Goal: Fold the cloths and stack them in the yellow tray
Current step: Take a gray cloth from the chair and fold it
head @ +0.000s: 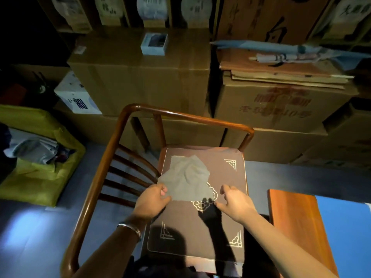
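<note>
— Where are we keeping the crumpled grey cloth [186, 177]?
— We are spreading it on the brown embroidered seat cushion [220, 233] of the wooden chair [96, 177]; our left hand [151, 199] is pinching its near-left corner.
— And the right hand [235, 202]?
— It is hovering beside the cloth, fingers loosely spread, holding nothing; the yellow fabric tray [40, 177] is sitting well apart, on our left.

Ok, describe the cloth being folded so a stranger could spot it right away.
Find the wooden chair with the brown cushion. On the cushion's far left part lies a rumpled grey cloth, its near corner pinched by the left hand. It is the only cloth on the cushion.
</note>
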Motion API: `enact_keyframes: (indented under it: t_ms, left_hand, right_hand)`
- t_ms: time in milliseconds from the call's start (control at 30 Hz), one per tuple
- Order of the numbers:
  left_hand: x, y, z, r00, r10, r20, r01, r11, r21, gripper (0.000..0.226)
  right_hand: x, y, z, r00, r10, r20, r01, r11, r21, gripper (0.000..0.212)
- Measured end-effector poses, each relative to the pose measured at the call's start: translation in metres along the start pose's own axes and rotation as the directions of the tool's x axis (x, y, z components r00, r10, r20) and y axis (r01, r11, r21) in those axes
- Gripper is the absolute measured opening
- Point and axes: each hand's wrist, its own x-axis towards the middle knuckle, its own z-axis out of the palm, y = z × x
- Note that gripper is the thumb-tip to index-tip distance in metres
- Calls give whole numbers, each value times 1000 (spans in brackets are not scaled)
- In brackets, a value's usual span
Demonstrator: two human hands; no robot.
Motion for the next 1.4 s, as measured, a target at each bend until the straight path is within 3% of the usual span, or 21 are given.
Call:
enact_keyframes:
  t_ms: [100,200,333,533,667,900,1000,1267,1400]
  left_hand:
    - [51,-24,14,999,-48,-25,42,978,-206,13]
    - [93,-48,31,998,-53,-46,38,960,-279,11]
    - [126,-84,68,995,97,-13,-98,985,-144,12]
    - [158,-120,135,985,103,137,-93,993,-74,26]
    - [173,-140,167,976,161,146,-168,985,37,42]
    - [187,-163,185,907,409,103,-420,858,296,52]
    - [187,-164,184,889,435,140,-456,823,339,58]
    - [192,-160,181,899,422,119,-438,850,292,38]
    - [186,-156,173,935,354,29,-355,927,123,20]
  right_hand:
    - [38,4,32,999,-11,36,11,1000,0,39]
    - [77,11,61,997,-36,61,36,999,14,36]
    - [113,17,103,995,-56,86,54,998,17,37]
    - [145,28,165,988,-61,139,69,996,-54,41]
    - [159,39,190,981,-73,181,96,988,-120,54]
    - [173,42,211,983,-127,135,164,935,-313,41]
    - [179,37,213,985,-137,106,167,914,-369,33]
    - [175,43,192,975,-223,7,222,966,-129,23]
    - [160,43,183,972,-233,-37,231,972,-52,19]
